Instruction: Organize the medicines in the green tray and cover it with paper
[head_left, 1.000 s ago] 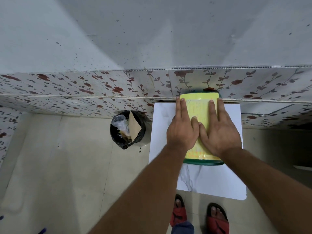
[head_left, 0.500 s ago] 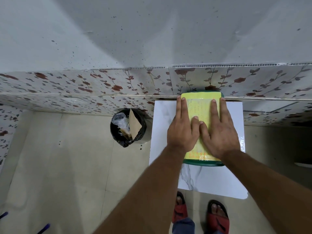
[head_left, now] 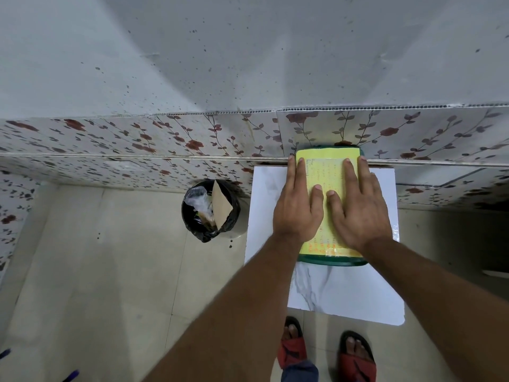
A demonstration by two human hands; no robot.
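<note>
The green tray (head_left: 332, 262) stands on a small white table, pushed against the wall. A yellow printed paper (head_left: 326, 168) lies over the whole tray, so the medicines inside are hidden. My left hand (head_left: 297, 208) rests flat on the paper's left side, fingers stretched out. My right hand (head_left: 358, 210) lies flat on the right side, palm down. The two thumbs sit close together over the paper's middle. Neither hand holds anything.
The white marbled table (head_left: 344, 293) stands against a wall with floral panels (head_left: 165, 144). A black bin (head_left: 210, 210) with a bag liner and a piece of cardboard stands on the tiled floor to the table's left. My feet in red sandals (head_left: 325, 354) stand below the table's near edge.
Both hands stay flat on the paper. The thumbs have drawn slightly apart and the view has shifted a little; the tray and paper have not moved.
</note>
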